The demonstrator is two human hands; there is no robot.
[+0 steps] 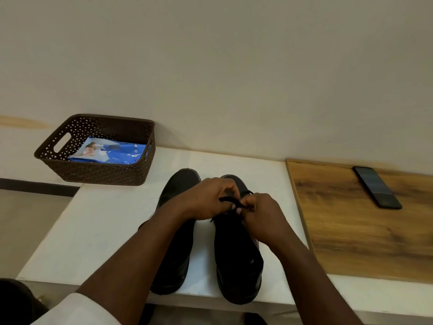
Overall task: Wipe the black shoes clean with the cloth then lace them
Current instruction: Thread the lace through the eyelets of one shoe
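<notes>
Black shoes (pixel 236 259) overhang the white worktop (pixel 98 231) near edge — left hand (pixel 208 199) and right hand (pixel 262 214) each pinch the lace (pixel 230 201); bare worktop lies leftward.

Two black shoes stand side by side on the white desk (pixel 105 231), toes pointing away, heels at the near edge. The left shoe (pixel 174 242) has a smooth rounded toe; a forearm crosses its middle and hides its lacing area. The right shoe (pixel 236 259) stands just beside it, a narrow strip of desk between them. Its black lace (pixel 230 201) is raised above the tongue, a short looped length showing, pinched between the left hand (pixel 210 198) and the right hand (pixel 262 214).
</notes>
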